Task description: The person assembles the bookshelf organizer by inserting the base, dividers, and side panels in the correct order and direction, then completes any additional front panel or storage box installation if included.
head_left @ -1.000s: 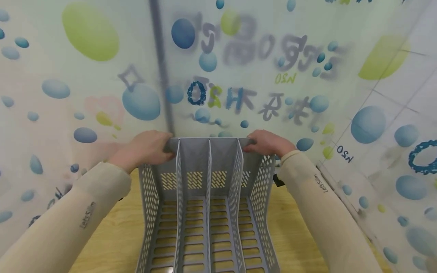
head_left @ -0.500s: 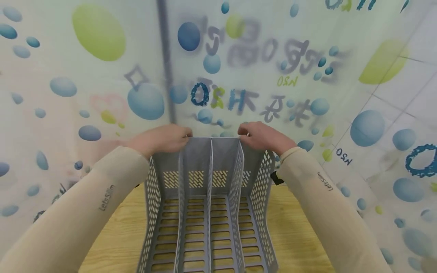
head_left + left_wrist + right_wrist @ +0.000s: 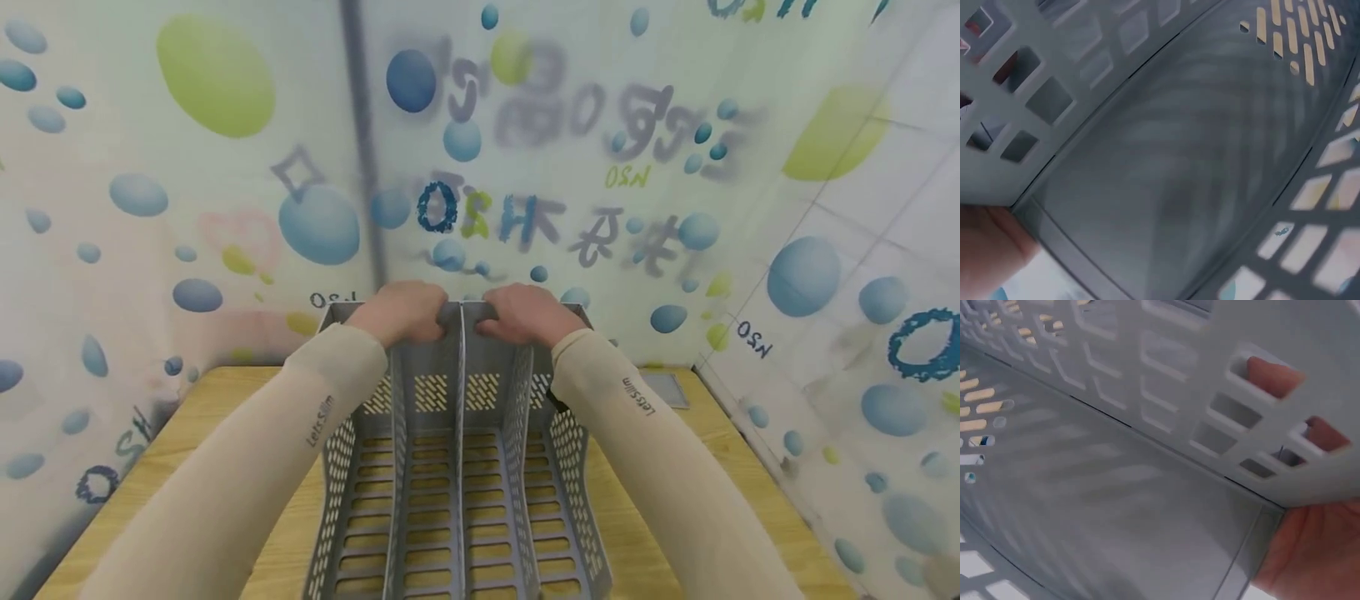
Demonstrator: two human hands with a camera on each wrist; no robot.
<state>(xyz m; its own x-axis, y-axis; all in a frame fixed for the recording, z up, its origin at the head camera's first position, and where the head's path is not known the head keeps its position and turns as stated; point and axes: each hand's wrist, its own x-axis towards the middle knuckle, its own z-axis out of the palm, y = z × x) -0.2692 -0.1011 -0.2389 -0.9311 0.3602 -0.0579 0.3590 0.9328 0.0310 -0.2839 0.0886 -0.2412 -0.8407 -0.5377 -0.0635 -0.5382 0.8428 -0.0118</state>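
A grey plastic file organizer (image 3: 427,354) with upright dividers, perforated sides and a slatted bottom stands on the table. My left hand (image 3: 405,312) grips the top edge of its back wall, left of the middle divider. Just right of that divider, my right hand (image 3: 525,315) holds the same edge, thumb on the inner face. Both wrist views look into compartments: the left hand (image 3: 994,253) shows at the lower left beside a divider's end, and the right hand (image 3: 1319,553) at the lower right, some fingers visible through the divider's holes.
A wooden table (image 3: 675,483) lies beneath, with a patterned curtain (image 3: 247,192) with spots and lettering close behind and around it. A flat grey rectangular piece (image 3: 667,389) lies at the back right. Something small and black (image 3: 557,402) shows beside the right sleeve.
Both hands have slid inward along the organizer's back edge, from its outer parts to either side of the middle divider. The organizer stays nearly in place.
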